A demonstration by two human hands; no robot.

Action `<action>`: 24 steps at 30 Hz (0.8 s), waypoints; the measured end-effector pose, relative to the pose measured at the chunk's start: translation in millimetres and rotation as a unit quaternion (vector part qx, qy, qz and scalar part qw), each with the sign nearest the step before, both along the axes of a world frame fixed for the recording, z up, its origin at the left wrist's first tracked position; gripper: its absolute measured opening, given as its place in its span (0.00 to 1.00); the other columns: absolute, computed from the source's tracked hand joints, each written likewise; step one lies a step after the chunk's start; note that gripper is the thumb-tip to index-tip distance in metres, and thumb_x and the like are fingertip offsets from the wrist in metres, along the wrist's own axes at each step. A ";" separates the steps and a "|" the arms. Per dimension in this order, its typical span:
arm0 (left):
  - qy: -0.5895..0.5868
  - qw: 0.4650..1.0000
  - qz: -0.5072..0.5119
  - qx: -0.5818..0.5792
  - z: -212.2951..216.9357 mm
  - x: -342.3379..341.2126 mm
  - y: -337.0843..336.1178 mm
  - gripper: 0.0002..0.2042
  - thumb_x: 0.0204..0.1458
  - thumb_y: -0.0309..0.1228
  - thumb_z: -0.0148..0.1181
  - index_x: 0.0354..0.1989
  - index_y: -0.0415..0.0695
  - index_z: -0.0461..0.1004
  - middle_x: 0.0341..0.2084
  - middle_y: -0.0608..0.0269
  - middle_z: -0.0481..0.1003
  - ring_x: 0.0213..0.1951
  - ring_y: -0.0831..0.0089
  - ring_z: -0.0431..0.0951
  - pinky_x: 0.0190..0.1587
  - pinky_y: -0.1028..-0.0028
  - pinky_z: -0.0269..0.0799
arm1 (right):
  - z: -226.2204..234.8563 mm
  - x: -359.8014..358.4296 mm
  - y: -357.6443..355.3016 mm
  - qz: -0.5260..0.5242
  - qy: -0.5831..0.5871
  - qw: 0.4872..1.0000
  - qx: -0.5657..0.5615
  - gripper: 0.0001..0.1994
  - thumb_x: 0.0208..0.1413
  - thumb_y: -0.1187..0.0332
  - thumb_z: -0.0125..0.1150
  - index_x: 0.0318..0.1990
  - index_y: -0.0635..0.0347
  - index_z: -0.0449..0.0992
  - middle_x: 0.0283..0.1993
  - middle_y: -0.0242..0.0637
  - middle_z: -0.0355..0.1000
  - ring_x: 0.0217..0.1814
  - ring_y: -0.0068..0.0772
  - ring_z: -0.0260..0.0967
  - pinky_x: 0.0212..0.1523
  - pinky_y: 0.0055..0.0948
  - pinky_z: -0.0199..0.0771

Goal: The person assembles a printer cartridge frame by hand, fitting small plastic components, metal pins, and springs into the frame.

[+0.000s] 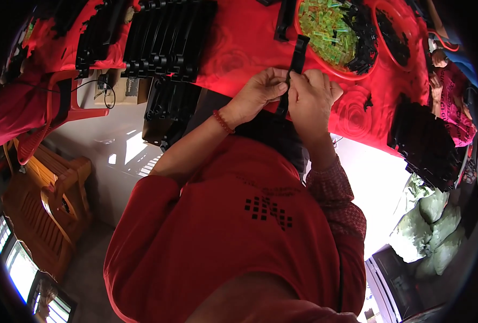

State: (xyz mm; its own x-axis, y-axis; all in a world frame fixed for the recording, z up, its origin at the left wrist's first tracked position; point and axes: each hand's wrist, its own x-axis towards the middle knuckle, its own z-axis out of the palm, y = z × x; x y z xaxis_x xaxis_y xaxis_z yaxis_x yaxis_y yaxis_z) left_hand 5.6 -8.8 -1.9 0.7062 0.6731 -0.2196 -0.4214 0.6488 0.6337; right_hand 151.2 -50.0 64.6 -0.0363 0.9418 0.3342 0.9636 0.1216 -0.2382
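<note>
Both pinching a long black plastic strip (293,75) held upright over the red table (250,48), long axis near to far, left hand (258,94) and right hand (311,97) meeting mid-strip, green pieces bowl (330,32) just beyond

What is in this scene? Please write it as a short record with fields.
left hand: grips the black plastic strip
right hand: grips the same strip, close to the left hand
strip: long, narrow, about upright
table: red cloth
bowl: red bowl, holds green translucent pieces
stack: black plastic parts, on the table at the left
</note>
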 end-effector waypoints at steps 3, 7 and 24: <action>-0.041 0.999 0.004 0.002 5.1 0.8 1.2 0.20 0.59 0.34 0.62 0.56 0.41 0.66 0.48 0.67 0.75 0.47 0.80 0.74 0.52 0.77 0.70 | -7.5 2.2 -4.6 -0.045 0.167 0.985 0.029 0.13 0.50 0.70 0.64 0.45 0.53 0.77 0.41 0.35 0.70 0.47 0.38 0.67 0.51 0.44 0.55; -0.070 0.997 0.013 -0.018 -0.3 2.0 1.0 0.21 0.58 0.30 0.62 0.58 0.37 0.66 0.49 0.67 0.74 0.49 0.80 0.74 0.54 0.79 0.70 | -10.8 -6.3 -7.7 -0.143 0.173 0.974 0.031 0.22 0.50 0.67 0.66 0.54 0.57 0.71 0.45 0.44 0.69 0.51 0.48 0.65 0.50 0.46 0.58; 0.016 0.996 -0.029 0.081 -4.4 -3.1 -1.8 0.29 0.60 0.26 0.57 0.70 0.46 0.58 0.60 0.70 0.69 0.59 0.79 0.68 0.63 0.75 0.63 | -40.5 -3.9 -2.9 -0.148 0.308 0.938 -0.060 0.11 0.49 0.70 0.65 0.36 0.63 0.69 0.37 0.46 0.66 0.41 0.50 0.65 0.42 0.47 0.63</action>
State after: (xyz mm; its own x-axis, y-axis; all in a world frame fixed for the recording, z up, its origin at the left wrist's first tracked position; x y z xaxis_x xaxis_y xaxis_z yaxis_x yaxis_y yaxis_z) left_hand 2.5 -10.6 -6.4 0.7389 0.6603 -0.1344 -0.3637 0.5588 0.7453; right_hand 147.3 -52.9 24.1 0.3972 0.9127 0.0963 0.6262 -0.1929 -0.7554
